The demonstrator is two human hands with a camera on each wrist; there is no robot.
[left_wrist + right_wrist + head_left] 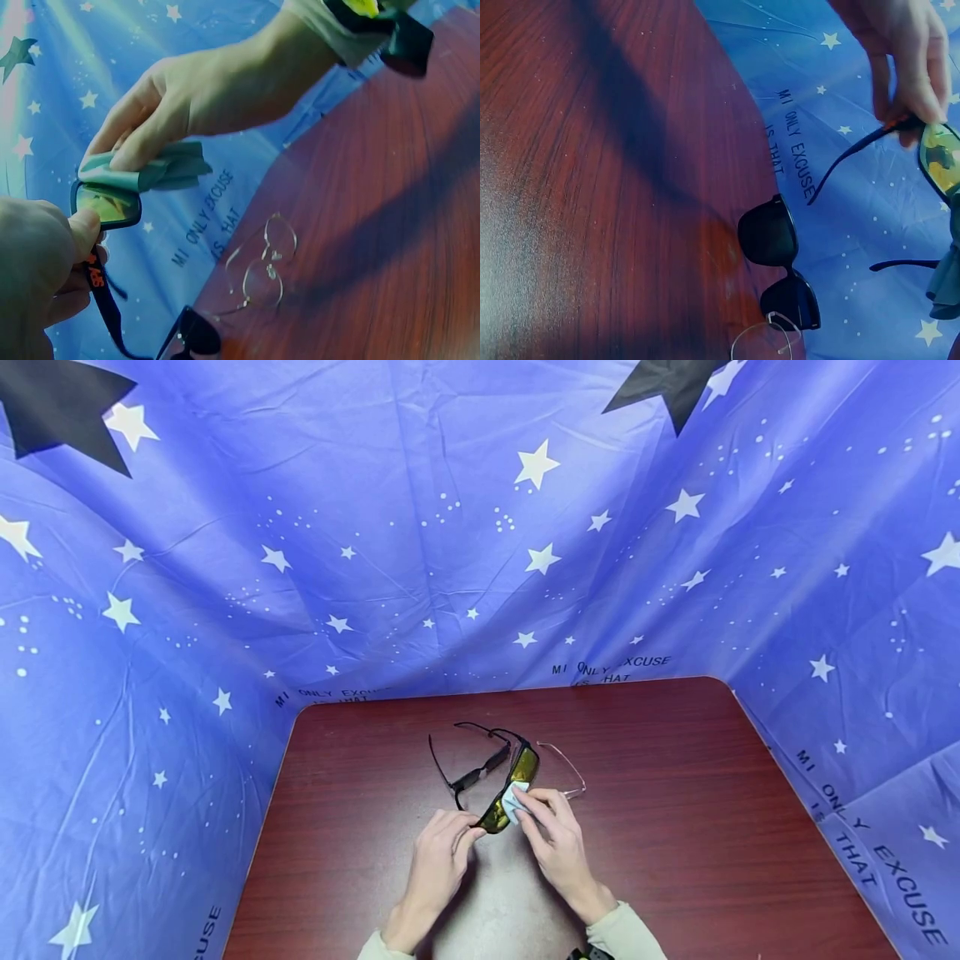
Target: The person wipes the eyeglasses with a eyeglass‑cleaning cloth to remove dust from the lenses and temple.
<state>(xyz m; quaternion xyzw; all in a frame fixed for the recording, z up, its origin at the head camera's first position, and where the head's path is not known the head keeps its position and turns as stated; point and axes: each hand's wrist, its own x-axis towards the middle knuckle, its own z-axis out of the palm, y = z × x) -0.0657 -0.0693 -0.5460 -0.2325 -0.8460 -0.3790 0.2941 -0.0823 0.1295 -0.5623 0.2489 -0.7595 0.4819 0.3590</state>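
Observation:
Sunglasses with yellow mirrored lenses [527, 766] and a black frame are held up over the table. My left hand [438, 856] pinches them at one end, where the temple meets the frame; orange lettering marks that temple [97, 279] in the left wrist view. In my right hand [558, 843] is a pale blue-green cleaning cloth [514, 800], pinched between thumb and fingers and laid against the front of the sunglasses. The cloth [161, 169] hangs in folds past the fingers and covers part of the lenses.
Behind the held pair, dark-lensed black sunglasses [769, 234] lie on the reddish-brown wooden table [360, 760]. Thin wire-framed eyeglasses [262, 285] rest beside them, farther right. A blue star-printed cloth [450, 568] hangs around the table's back and sides.

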